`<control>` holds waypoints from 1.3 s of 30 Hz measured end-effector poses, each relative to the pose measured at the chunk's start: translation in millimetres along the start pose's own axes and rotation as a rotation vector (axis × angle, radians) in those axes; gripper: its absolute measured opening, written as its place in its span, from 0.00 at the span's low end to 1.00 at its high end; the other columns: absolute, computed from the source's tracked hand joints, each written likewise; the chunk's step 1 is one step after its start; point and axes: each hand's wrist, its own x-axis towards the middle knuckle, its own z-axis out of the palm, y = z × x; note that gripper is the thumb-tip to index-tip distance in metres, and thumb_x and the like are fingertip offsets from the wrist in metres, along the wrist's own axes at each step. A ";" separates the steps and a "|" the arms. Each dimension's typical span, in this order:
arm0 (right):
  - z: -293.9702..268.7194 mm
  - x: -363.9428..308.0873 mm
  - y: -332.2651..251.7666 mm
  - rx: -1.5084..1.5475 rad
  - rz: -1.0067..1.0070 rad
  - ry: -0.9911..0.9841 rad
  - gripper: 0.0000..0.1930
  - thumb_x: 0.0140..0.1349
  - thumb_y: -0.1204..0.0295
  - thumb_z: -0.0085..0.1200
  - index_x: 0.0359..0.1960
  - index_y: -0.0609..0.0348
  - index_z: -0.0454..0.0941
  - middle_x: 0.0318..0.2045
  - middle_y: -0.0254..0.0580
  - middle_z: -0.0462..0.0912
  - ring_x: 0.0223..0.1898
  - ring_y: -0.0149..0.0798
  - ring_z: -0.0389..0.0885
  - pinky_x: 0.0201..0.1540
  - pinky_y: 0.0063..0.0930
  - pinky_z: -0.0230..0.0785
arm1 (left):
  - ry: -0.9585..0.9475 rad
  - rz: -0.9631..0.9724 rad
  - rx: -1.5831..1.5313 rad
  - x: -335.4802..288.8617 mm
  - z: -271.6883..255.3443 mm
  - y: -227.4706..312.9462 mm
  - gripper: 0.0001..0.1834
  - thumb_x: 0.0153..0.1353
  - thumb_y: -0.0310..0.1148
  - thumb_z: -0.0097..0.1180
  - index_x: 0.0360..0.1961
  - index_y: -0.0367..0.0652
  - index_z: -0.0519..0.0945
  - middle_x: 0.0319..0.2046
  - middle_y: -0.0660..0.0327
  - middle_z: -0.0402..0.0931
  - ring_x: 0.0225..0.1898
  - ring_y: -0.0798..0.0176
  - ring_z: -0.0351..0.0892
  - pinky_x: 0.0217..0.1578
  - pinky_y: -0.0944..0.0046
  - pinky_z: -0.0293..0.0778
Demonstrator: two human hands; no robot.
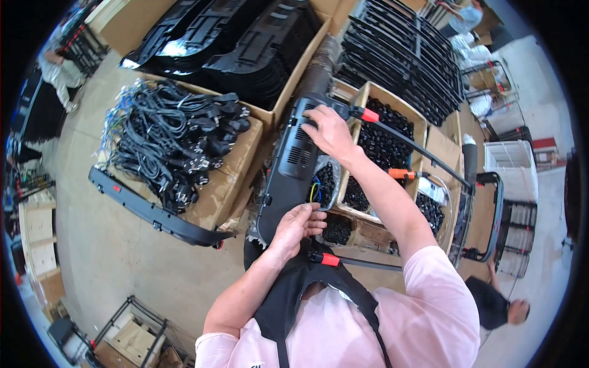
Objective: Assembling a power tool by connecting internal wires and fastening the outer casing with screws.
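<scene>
A long black plastic housing [288, 159] with vent slots lies in front of me, tilted away to the upper right. My right hand [331, 132] rests on its vented upper part, fingers spread and slightly bent. By the housing's lower right edge, my left hand [300, 227] has its fingers curled around a dark cable [332, 201]; the exact grip is partly hidden. Yellow and blue wires [315, 189] stick up just above those fingers. Black tubes with red end pieces, one upper [369, 115] and one lower [330, 260], extend from the housing toward the right.
Bundled black power cords [165, 135] lie on a carton at left, beside a black curved handlebar [153, 214]. Behind stands a carton of stacked black covers [245, 55]. At right are a wooden box of small black parts [386, 132] and an orange-handled tool [402, 174]. Other people work farther off.
</scene>
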 end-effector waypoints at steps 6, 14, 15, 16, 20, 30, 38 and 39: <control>-56.9 -140.0 62.7 -0.017 0.295 -0.195 0.08 0.65 0.68 0.59 0.37 0.60 0.85 0.33 0.53 0.82 0.41 0.57 0.86 0.44 0.50 0.78 | -0.013 -0.043 0.037 6.9 10.3 -19.0 0.20 0.82 0.43 0.48 0.61 0.37 0.77 0.47 0.57 0.84 0.44 0.62 0.86 0.48 0.61 0.82; -7.0 -258.3 98.7 -0.143 0.353 -0.681 0.17 0.62 0.72 0.61 0.54 0.56 0.82 0.50 0.62 0.81 0.49 0.62 0.87 0.51 0.51 0.82 | -0.027 -0.137 0.163 31.2 44.3 -48.7 0.19 0.83 0.41 0.47 0.61 0.36 0.76 0.47 0.55 0.83 0.45 0.61 0.85 0.49 0.60 0.83; -2.6 -258.6 101.6 -0.156 0.314 -0.681 0.17 0.63 0.72 0.60 0.54 0.56 0.82 0.51 0.62 0.81 0.49 0.62 0.87 0.52 0.51 0.82 | -0.027 -0.132 0.178 34.8 48.8 -52.6 0.19 0.83 0.42 0.47 0.60 0.37 0.77 0.46 0.57 0.84 0.44 0.63 0.85 0.47 0.61 0.83; -0.3 -256.7 104.5 -0.171 0.277 -0.680 0.17 0.64 0.72 0.59 0.54 0.55 0.83 0.51 0.62 0.81 0.50 0.62 0.87 0.52 0.50 0.82 | -0.029 -0.128 0.192 38.9 53.2 -56.4 0.19 0.83 0.43 0.47 0.59 0.38 0.77 0.45 0.58 0.84 0.43 0.65 0.85 0.46 0.63 0.83; 1.2 -254.0 107.4 -0.209 0.229 -0.795 0.16 0.71 0.70 0.48 0.56 0.53 0.83 0.54 0.60 0.82 0.53 0.58 0.88 0.54 0.48 0.82 | 0.004 -0.132 0.218 55.9 64.4 -70.3 0.19 0.83 0.41 0.46 0.58 0.36 0.77 0.47 0.54 0.83 0.45 0.60 0.85 0.49 0.58 0.83; 23.3 -264.4 123.7 -0.155 0.211 -0.678 0.15 0.71 0.68 0.47 0.41 0.59 0.87 0.44 0.58 0.87 0.48 0.56 0.89 0.51 0.47 0.82 | 0.071 -0.073 0.123 98.3 79.5 -73.0 0.22 0.83 0.40 0.43 0.62 0.30 0.72 0.56 0.47 0.79 0.56 0.50 0.83 0.59 0.52 0.81; 4.5 -268.9 150.6 0.107 0.497 -0.484 0.08 0.55 0.75 0.58 0.35 0.61 0.86 0.36 0.58 0.88 0.43 0.58 0.88 0.47 0.52 0.80 | 0.046 -0.034 0.100 137.1 101.4 -71.2 0.33 0.83 0.46 0.42 0.75 0.27 0.60 0.75 0.38 0.61 0.78 0.42 0.60 0.78 0.47 0.58; 2.3 -271.5 152.5 0.107 0.503 -0.479 0.08 0.55 0.75 0.58 0.35 0.61 0.86 0.36 0.58 0.88 0.43 0.58 0.88 0.47 0.52 0.80 | 0.028 -0.049 0.097 146.0 103.8 -72.6 0.35 0.83 0.48 0.41 0.76 0.27 0.58 0.78 0.38 0.55 0.80 0.41 0.53 0.80 0.46 0.53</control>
